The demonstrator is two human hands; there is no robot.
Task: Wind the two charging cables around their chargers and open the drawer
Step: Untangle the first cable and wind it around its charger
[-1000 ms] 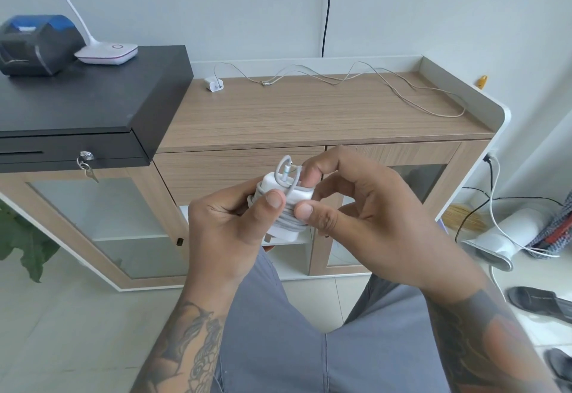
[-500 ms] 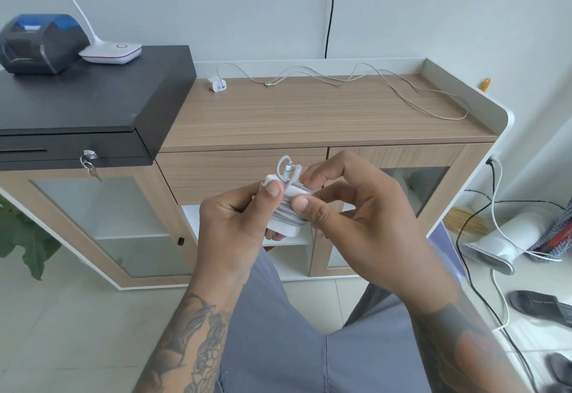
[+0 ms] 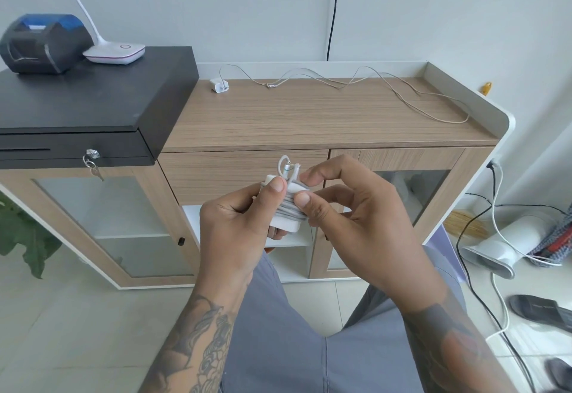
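Both hands have stayed at frame centre since the earlier frame, the loop end still sticking up. Left hand (image 3: pixel 235 231) grips the charger (image 3: pixel 286 216), thumb pressed on its upper face, fingers curled behind. Right hand (image 3: pixel 353 222) pinches the cable (image 3: pixel 289 207) coils with its thumb, index fingertip at the loose loop on top; its other fingers curl half closed. Charger's long axis runs top to bottom, tilted slightly right. Second charger (image 3: pixel 219 86) sits upper centre on the cabinet (image 3: pixel 309 120), its cable (image 3: pixel 402 95) sprawled rightward, above the closed drawer (image 3: pixel 216 172)
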